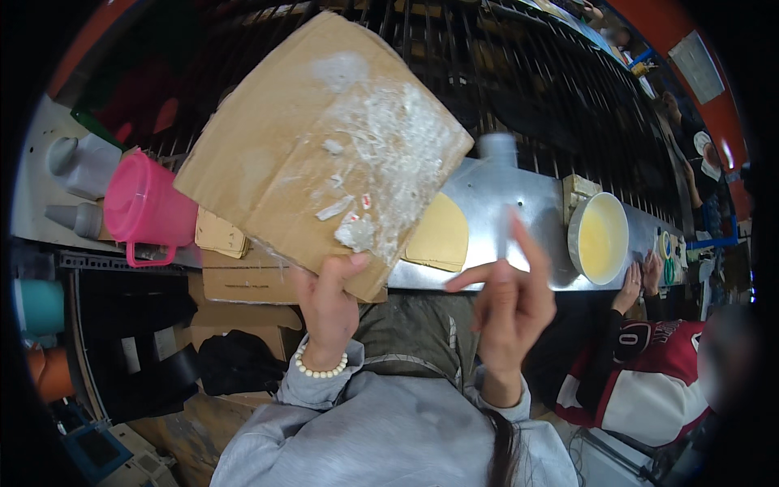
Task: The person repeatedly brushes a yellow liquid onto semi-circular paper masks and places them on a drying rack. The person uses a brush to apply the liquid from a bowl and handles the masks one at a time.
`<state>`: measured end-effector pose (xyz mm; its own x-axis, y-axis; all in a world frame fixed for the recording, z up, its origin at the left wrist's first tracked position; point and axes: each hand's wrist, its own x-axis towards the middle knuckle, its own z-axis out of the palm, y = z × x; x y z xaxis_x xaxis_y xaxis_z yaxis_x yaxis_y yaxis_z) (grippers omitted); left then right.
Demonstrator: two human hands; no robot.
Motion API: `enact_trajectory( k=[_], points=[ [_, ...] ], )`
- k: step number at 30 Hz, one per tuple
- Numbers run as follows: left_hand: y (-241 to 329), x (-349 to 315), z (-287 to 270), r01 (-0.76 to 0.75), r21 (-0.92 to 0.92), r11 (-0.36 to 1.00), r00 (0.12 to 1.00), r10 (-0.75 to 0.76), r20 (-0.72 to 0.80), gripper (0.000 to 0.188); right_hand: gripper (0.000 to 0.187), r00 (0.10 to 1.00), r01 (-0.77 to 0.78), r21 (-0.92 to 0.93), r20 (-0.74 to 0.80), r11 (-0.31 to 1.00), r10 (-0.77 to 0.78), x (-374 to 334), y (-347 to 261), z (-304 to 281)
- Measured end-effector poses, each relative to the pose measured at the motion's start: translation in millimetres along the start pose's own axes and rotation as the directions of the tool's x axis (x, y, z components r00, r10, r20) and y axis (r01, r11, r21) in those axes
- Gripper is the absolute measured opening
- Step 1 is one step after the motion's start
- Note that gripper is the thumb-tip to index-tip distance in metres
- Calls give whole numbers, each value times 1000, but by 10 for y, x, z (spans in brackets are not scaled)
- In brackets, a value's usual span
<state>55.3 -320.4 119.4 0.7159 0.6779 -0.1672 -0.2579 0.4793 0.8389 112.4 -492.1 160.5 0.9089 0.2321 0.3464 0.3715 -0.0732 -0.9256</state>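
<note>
My left hand [329, 304] grips the near edge of a large sheet of brown cardboard [268, 154], its thumb on top. The sheet is tilted, and whitish dried residue with a few torn scraps covers its right part. My right hand [515, 308] pinches the thin handle of a brush [497, 152], which points away from me and is smeared by motion. Its index finger sticks out. Partly under the cardboard lies a stack of pale yellow rounded pieces [440, 234] on the metal bench [527, 191]. Right of them stands a white bowl [574, 243] of yellowish liquid.
A pink lidded container [142, 203] and a white bottle [88, 162] stand at the left. Dark metal bars [568, 97] run behind the bench. Cardboard boxes [243, 280] lie below left. At the right, a co-worker's hands [637, 280] rest at the bench edge.
</note>
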Motion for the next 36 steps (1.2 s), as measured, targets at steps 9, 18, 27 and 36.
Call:
enact_trajectory(
  k=[9,18,27,36],
  points=[
    [-15,-134,76,-135,138,981,988,122,97,49,58,915,387,-594,151,705,-375,-16,215,478],
    [-76,-158,80,-101,214,972,994,93,51,37,64,953,293,-667,257,685,-157,-210,146,410],
    [25,8,110,-226,284,932,972,234,5,32,70,927,314,-557,356,769,-121,-253,111,267],
    [159,16,56,-140,452,881,982,66,177,51,44,848,530,-780,475,333,-237,591,-229,-265]
  ],
)
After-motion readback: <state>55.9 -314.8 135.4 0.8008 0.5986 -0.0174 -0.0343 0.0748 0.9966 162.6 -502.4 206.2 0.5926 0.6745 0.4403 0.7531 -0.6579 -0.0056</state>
